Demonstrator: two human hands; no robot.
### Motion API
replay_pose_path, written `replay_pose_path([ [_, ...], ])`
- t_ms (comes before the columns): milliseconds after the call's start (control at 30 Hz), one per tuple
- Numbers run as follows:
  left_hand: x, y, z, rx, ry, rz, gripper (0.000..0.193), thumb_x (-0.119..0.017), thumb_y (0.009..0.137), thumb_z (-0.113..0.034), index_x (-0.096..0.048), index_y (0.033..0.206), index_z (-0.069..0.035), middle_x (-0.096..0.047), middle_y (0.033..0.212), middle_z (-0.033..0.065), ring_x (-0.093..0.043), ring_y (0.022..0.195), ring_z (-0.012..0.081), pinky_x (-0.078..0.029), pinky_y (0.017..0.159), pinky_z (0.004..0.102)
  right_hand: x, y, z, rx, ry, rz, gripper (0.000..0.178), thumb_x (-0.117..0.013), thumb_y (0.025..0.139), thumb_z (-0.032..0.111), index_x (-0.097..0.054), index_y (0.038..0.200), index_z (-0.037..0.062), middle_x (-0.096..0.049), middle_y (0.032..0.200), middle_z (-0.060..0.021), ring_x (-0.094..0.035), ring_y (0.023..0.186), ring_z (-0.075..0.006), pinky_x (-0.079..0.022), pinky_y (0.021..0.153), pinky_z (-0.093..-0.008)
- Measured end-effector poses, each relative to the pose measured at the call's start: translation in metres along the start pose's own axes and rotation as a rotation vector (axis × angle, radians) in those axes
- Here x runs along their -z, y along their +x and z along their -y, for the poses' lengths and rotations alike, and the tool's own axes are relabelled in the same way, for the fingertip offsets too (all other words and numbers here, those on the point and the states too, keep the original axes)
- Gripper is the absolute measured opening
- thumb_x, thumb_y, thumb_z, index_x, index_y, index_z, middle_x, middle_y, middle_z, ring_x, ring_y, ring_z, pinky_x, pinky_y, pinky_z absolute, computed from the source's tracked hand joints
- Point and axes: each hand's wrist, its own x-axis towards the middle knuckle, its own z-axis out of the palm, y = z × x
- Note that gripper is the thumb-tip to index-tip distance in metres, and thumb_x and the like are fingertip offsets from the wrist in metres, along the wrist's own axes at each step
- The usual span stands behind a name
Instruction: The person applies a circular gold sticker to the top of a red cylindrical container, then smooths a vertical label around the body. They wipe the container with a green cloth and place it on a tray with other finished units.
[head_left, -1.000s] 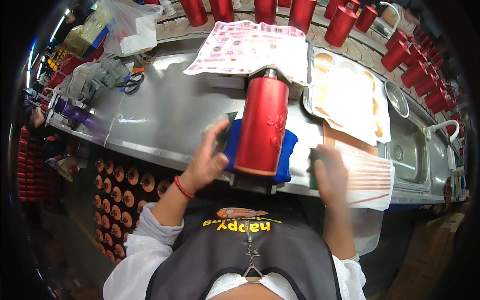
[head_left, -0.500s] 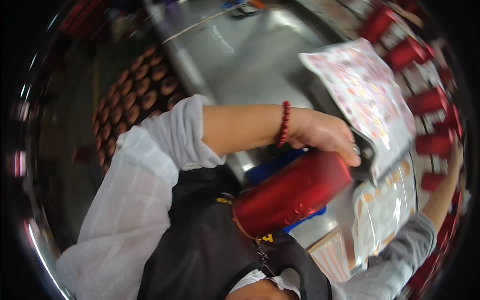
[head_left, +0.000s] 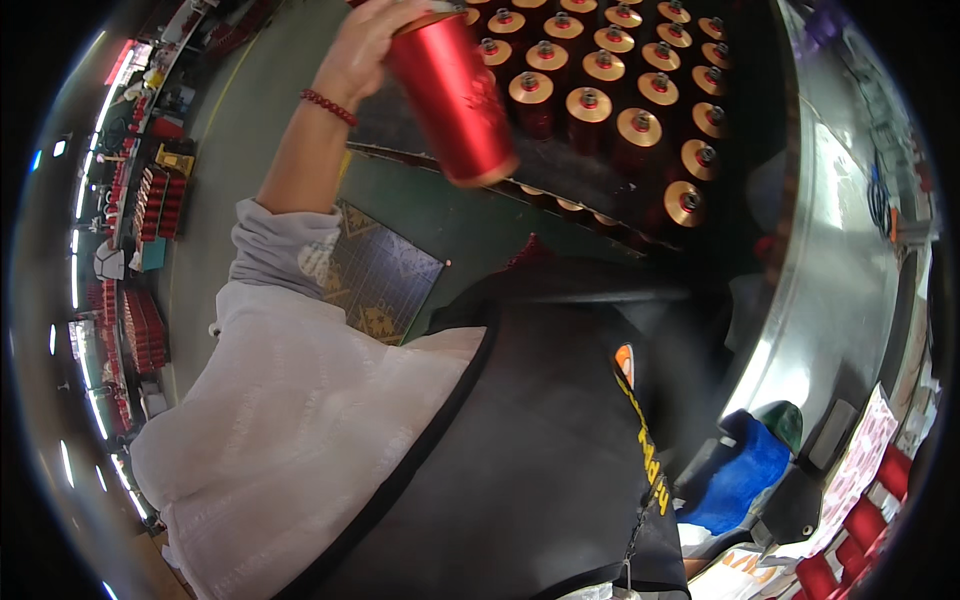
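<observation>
- Left hand (head_left: 365, 45), fingers wrapped tight round the upper end of a red thread spool (head_left: 453, 95), holds it raised and tilted, its lower end angled down toward the right; a red bead bracelet (head_left: 328, 106) circles the wrist.
- The spool hangs in the air at the far left of the scene, just above the near edge of a rack of red spools (head_left: 620, 90) standing upright in rows, each showing a round gold-coloured top with a small dark core.
- Judged from the pose, the step in hand is carrying this spool across to the rack; the next move would call for turning it upright and lining it up over a free place, which cannot be made out from here.
- The right hand is out of sight, so its grip cannot be told.
- The held spool is a smooth cylinder with a fine satin sheen from its tight winding, slightly tapered.
- Nearer, a loose white sleeve (head_left: 300, 400) and a matt black apron (head_left: 530, 450) fill the foreground.
- At the right, a curved brushed-metal worktable (head_left: 830, 260) reflects light; a blue cloth pad (head_left: 735, 480) lies at its near end, beside printed red-patterned sheets (head_left: 865, 455).
- A dark gridded mat (head_left: 385, 270) lies on the green floor.
</observation>
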Motion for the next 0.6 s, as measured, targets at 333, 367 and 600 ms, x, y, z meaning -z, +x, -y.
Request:
replay_pose_path([
  [333,0.236,-0.001,0.285,0.234,0.832,-0.959,0.045,-0.074,0.085,-0.044,-0.069,0.104,-0.004,-0.073,0.097,0.0171,-0.069,0.094,0.0333,-0.052,0.086,0.0416,-0.001,0.002,0.089,-0.083,-0.217,-0.011,0.046,-0.066,0.096,0.025,-0.059,0.134,0.0008,-0.064,0.112,-0.0082,-0.061,0.095,-0.0136,-0.054,0.079,-0.0285],
  [367,0.245,0.006,0.3,0.273,0.843,-1.017,0.045,-0.074,0.084,-0.044,-0.069,0.103,-0.004,-0.072,0.098,0.0172,-0.069,0.095,0.0347,-0.052,0.087,0.0423,-0.004,0.003,0.094,-0.091,-0.229,-0.01,0.046,-0.066,0.095,0.025,-0.059,0.134,0.0008,-0.064,0.112,-0.0083,-0.061,0.095,-0.0137,-0.054,0.079,-0.0285],
  [600,0.276,0.062,0.381,0.339,0.884,-0.975,0.045,-0.072,0.084,-0.049,-0.07,0.106,-0.009,-0.072,0.105,0.0155,-0.066,0.103,0.0358,-0.051,0.092,0.0447,-0.014,0.015,0.124,-0.119,-0.325,-0.024,0.046,-0.067,0.095,0.023,-0.059,0.134,0.0008,-0.064,0.114,-0.0088,-0.062,0.097,-0.0144,-0.054,0.08,-0.0285],
])
